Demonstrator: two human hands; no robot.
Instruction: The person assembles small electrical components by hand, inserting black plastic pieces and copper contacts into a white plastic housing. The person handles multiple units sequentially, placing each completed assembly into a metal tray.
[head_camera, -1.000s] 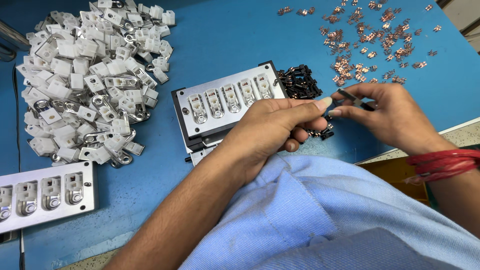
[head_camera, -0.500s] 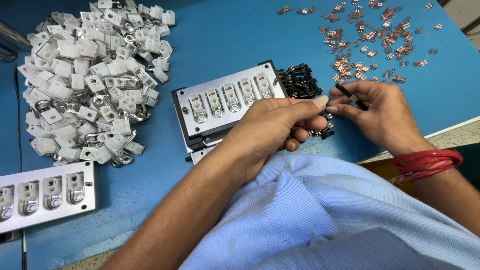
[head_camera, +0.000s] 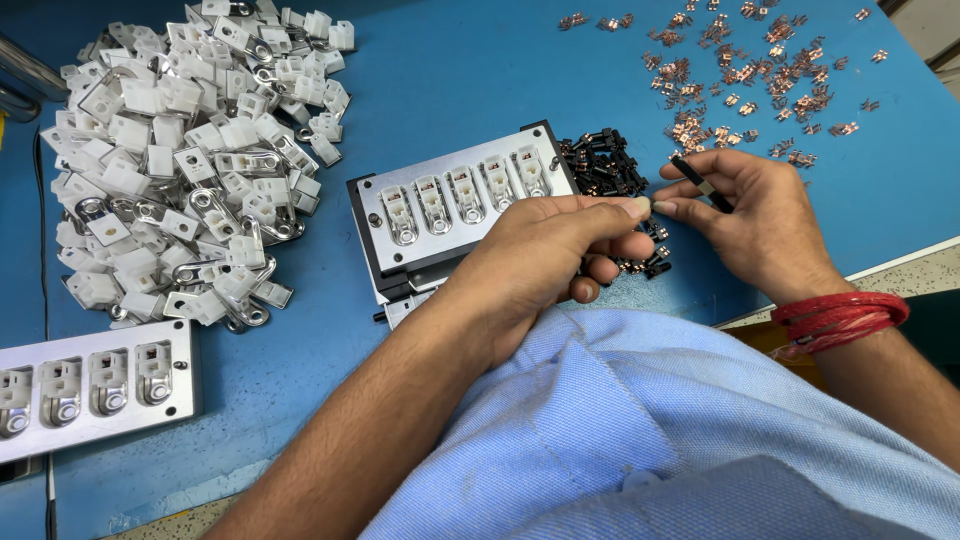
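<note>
Both hands are meeting at centre right of the frame. Left hand (head_camera: 560, 245) is pinching something tiny between thumb and forefinger; what it is, cannot tell. Right hand (head_camera: 755, 215) is gripping a thin black tool (head_camera: 700, 183), long axis running upper left to lower right. Small black parts (head_camera: 605, 165) are lying just beyond the fingertips, touching the right end of the metal fixture (head_camera: 460, 205) on the blue bench (head_camera: 450, 70). Left hand is nearer the fixture.

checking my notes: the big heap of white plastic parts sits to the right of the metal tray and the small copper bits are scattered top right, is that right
Not quite. The head view shows the heap of white plastic parts to the left of the metal tray, not the right. The small copper bits are indeed scattered at the top right.
</note>
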